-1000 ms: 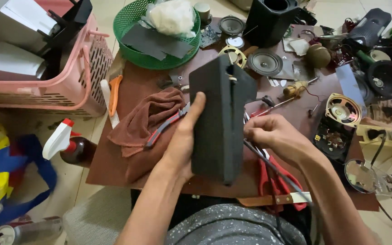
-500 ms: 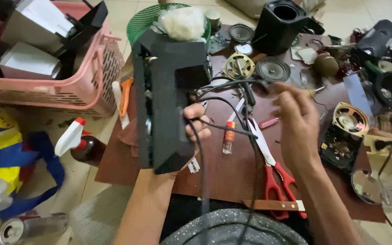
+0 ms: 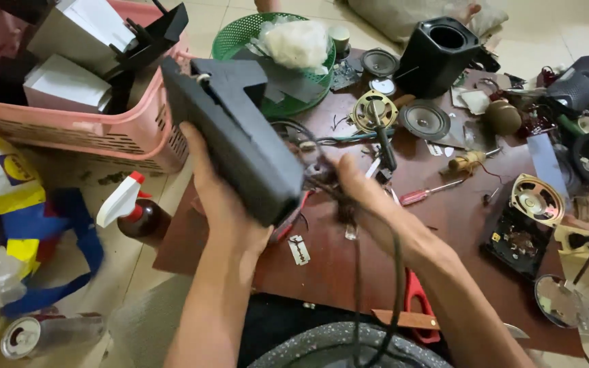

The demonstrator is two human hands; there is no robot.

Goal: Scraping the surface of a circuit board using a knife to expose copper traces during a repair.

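- Left of centre in the frame, my left hand (image 3: 223, 204) grips a long black box (image 3: 230, 140) from underneath, fingers wrapped round its lower end; the box tilts up toward the upper left, above the table's near left part.
- Just right of it, my right hand (image 3: 363, 197) has its fingers pinched shut on a bundle of dark wires (image 3: 322, 178) at the box's lower end; one black cable (image 3: 395, 272) trails down to the bottom edge.
- Under both hands lies a dark brown table (image 3: 444, 225), strewn with parts.
- On it, right of my right hand, lies a red-handled screwdriver (image 3: 429, 194), and further right a small speaker (image 3: 536, 199).
- Near the bottom, red scissors (image 3: 420, 307) lie beside my right forearm.
- At upper left stands a pink basket (image 3: 103, 133); a green basket (image 3: 240, 41) sits top centre.
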